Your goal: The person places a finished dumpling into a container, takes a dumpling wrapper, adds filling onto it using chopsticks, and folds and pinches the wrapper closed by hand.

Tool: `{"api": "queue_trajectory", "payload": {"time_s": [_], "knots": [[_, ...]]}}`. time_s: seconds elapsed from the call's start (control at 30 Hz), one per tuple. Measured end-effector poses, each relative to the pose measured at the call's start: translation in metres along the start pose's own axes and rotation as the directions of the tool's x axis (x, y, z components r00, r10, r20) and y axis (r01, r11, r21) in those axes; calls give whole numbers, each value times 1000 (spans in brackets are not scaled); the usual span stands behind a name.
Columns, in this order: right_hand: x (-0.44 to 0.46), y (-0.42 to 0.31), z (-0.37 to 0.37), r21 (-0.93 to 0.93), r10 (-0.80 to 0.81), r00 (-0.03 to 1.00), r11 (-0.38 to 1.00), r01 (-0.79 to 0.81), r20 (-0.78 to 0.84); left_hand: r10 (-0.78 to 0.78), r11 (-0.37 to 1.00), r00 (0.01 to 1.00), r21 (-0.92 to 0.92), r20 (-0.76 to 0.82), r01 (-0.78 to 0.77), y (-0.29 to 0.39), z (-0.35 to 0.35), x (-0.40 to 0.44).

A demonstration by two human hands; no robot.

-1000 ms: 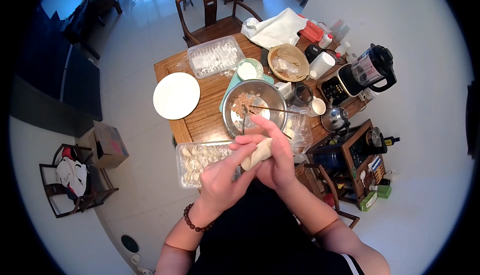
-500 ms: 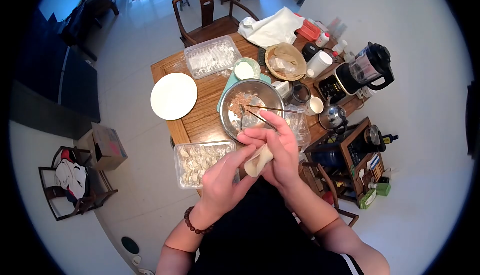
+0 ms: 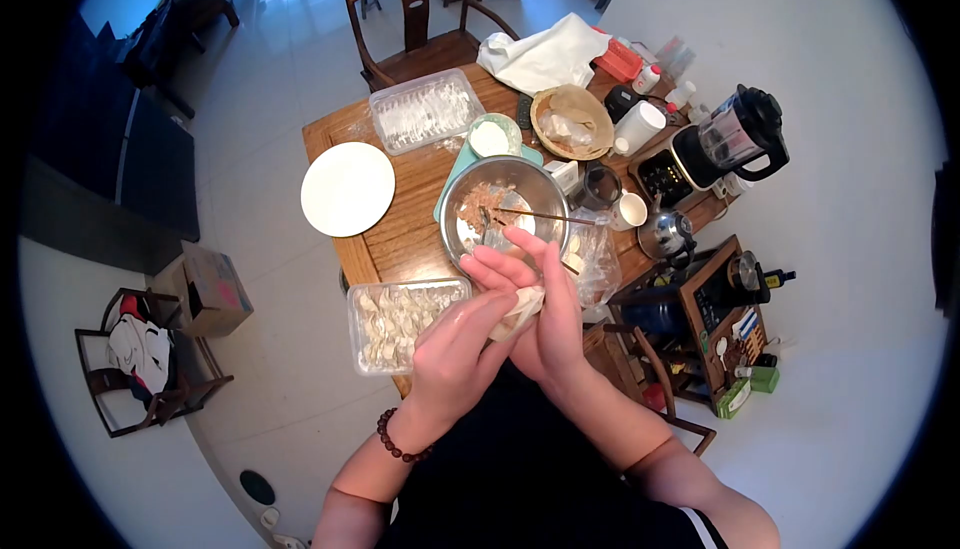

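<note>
In front of my chest, a dumpling [image 3: 516, 317] of pale dough sits between my two hands. My left hand [image 3: 455, 344] is closed, its thumb and fingers pinching the dough's edge. My right hand [image 3: 556, 324] cradles the dumpling from the other side, fingers stretched toward the left. Just beyond them stands a steel bowl [image 3: 452, 234] with pinkish minced filling [image 3: 483, 207], a spoon and chopsticks [image 3: 545, 216]. A clear plastic tray [image 3: 353, 334] holding rows of dumplings [image 3: 388, 327] lies beside my left hand.
A white plate [image 3: 348, 189] sits at the table's left edge. Farther back are a floured plastic tray [image 3: 425, 112], a bowl of white powder [image 3: 490, 139] and a basket [image 3: 541, 139]. Cups, a kettle [image 3: 665, 234] and a blender [image 3: 735, 134] crowd the right side.
The dough has turned and looks more folded between my hands. My right fingers have moved left and straightened, and my left hand has shifted slightly right.
</note>
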State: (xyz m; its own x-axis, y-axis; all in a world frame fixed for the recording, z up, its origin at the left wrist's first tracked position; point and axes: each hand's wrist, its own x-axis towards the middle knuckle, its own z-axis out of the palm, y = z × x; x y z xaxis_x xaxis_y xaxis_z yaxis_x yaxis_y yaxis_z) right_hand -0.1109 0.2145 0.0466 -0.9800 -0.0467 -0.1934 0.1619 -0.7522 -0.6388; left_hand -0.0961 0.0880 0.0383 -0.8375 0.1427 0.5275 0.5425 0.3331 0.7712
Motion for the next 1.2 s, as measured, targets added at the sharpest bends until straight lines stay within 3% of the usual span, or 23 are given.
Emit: {"api": "queue_trajectory", "payload": {"time_s": [0.1, 0.17, 0.2, 0.27, 0.57, 0.7, 0.77, 1.2], "knots": [[5, -8, 4, -61, 79, 994, 995, -83, -73, 52, 998, 998, 24, 21, -53, 6, -6, 6], [11, -13, 2, 134, 208, 973, 972, -193, -105, -9, 995, 998, -101, 56, 14, 6, -14, 8], [12, -16, 1, 136, 209, 972, 972, -194, -104, -9, 995, 998, -100, 57, 15, 5, -18, 8], [12, -21, -1, 186, 260, 966, 948, -258, 17, -76, 969, 993, -227, 87, 94, 4, -23, 9], [6, -20, 5, -24, 238, 969, 971, -237, 62, -132, 980, 988, -142, 79, 142, 8, -18, 11], [4, -22, 6, -36, 228, 972, 973, -226, 51, -94, 988, 995, -117, 37, 98, 6, -14, 12], [4, -22, 6, -39, 226, 973, 974, -225, 48, -202, 967, 977, -147, 69, 210, 10, -15, 13], [4, -21, 3, -1, 229, 973, 973, -229, 10, -185, 965, 982, -180, 38, 189, 11, -7, 13]]}}
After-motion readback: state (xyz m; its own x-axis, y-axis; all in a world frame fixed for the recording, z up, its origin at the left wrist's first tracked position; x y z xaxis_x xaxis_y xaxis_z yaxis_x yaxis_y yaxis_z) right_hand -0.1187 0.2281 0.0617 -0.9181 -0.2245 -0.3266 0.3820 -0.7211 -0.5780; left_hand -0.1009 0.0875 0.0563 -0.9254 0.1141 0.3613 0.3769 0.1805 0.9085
